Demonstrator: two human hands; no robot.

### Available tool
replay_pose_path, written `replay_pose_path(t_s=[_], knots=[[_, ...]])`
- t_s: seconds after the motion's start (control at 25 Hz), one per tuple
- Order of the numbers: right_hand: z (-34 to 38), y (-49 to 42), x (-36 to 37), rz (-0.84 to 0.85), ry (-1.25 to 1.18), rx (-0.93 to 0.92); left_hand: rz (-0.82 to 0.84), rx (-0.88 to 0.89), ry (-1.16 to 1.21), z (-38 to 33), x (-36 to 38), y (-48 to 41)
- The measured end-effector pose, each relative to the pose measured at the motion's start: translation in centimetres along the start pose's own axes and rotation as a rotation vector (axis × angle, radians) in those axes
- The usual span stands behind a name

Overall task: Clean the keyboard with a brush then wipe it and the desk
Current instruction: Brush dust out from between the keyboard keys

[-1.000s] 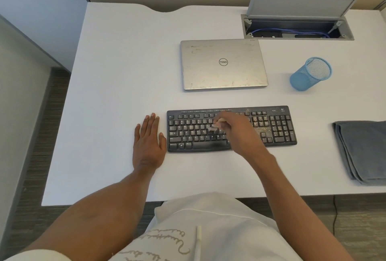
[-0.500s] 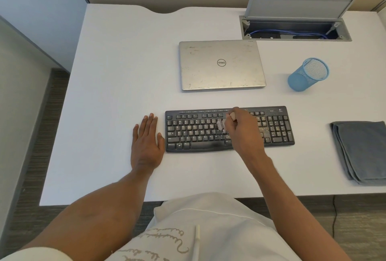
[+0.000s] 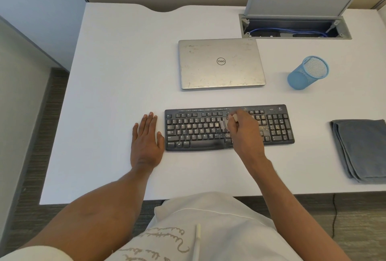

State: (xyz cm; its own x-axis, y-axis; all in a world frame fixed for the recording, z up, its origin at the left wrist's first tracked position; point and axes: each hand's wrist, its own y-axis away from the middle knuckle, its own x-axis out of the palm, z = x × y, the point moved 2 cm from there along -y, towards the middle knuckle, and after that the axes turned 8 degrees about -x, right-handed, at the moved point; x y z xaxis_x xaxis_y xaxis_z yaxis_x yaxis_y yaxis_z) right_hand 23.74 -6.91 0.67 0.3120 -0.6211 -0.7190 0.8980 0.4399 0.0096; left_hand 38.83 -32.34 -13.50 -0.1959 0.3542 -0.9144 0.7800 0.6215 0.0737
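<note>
A black keyboard (image 3: 198, 129) lies on the white desk (image 3: 117, 85) in front of me, with pale crumbs on its right-hand keys. My right hand (image 3: 244, 133) is over the keyboard's middle and grips a small brush (image 3: 224, 124), whose pale bristles touch the keys. The brush handle is mostly hidden in the fist. My left hand (image 3: 146, 143) rests flat on the desk against the keyboard's left end, fingers straight. A folded grey cloth (image 3: 361, 148) lies on the desk at the right edge.
A closed silver laptop (image 3: 221, 63) lies behind the keyboard. To its right stands a blue mesh pen cup (image 3: 307, 72). An open cable hatch (image 3: 296, 24) with blue cables sits at the back right. The desk's front edge is close to my body.
My right hand has carried the brush a little to the right and toward the upper key rows. The left hand has stayed in place.
</note>
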Motion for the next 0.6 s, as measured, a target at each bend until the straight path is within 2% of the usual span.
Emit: replay_pose_path(t_s=[0.16, 0.4, 0.6], knots=[[-0.2, 0.3, 0.1, 0.119, -0.01, 0.046, 0.002, 0.001, 0.0, 0.0, 0.0, 0.0], [0.1, 0.5, -0.1, -0.014, -0.08, -0.038, 0.005, -0.004, 0.005, 0.1, 0.1, -0.1], [-0.4, 1.4, 0.9, 0.107, -0.005, 0.05, -0.001, -0.002, 0.01, 0.1, 0.1, 0.0]])
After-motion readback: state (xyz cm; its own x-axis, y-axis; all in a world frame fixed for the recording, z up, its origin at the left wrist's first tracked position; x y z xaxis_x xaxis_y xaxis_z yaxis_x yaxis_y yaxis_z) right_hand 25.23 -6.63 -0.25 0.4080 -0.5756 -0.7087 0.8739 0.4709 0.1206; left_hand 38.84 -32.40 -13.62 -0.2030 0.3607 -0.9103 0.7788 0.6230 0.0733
